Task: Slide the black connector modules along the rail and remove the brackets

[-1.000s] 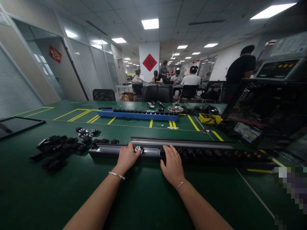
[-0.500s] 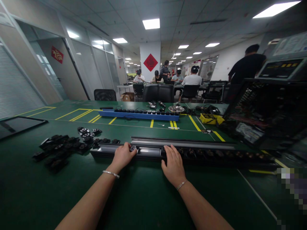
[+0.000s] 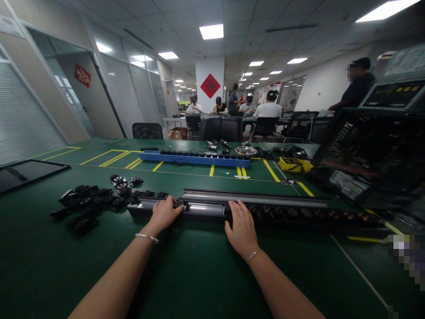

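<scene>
My left hand (image 3: 163, 215) is closed around a small black module (image 3: 179, 204), apparently a socket insert, set in the long dark metal channel (image 3: 204, 210). Part of that module is hidden by my fingers. My right hand (image 3: 242, 228) lies over the channel, fingers stretched out and thumb apart, its fingertips touching the module (image 3: 228, 207) at the left end of a row. Several more black modules (image 3: 299, 212) fill the channel to the right. Between my hands the shiny inside of the channel shows.
Loose black modules (image 3: 83, 201) lie piled at the left. A second metal channel (image 3: 252, 198) sits just behind the first. Farther back are a blue channel (image 3: 195, 159) with modules, a metal bowl (image 3: 245, 151), a yellow bag (image 3: 295, 165) and a dark equipment frame (image 3: 375, 150) at right.
My left hand has slid left along the channel together with the module. My right hand stays on the end of the row. The view has shifted slightly.
</scene>
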Tool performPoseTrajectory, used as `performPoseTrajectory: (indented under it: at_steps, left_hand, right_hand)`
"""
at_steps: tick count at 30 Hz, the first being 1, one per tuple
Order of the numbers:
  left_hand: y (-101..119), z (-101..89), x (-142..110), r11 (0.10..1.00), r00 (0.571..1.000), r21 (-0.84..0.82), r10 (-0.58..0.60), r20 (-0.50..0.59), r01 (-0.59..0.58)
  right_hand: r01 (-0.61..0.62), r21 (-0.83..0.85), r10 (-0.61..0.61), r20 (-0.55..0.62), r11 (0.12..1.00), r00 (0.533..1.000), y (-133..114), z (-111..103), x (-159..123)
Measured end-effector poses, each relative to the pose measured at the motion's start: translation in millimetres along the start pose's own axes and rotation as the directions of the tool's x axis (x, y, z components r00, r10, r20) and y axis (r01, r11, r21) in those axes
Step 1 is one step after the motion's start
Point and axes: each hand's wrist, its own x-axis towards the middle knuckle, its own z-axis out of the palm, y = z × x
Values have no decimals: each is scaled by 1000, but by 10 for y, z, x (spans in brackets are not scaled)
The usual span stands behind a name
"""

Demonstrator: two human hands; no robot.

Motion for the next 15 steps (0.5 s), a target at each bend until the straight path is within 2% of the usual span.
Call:
performPoseTrajectory:
  at_steps: [15]
  left_hand:
    - [-238,-18,70,999,999,13,-32,-3,32]
  right_hand:
    - [-1,-8,1,10,1000,1000,9,3,2]
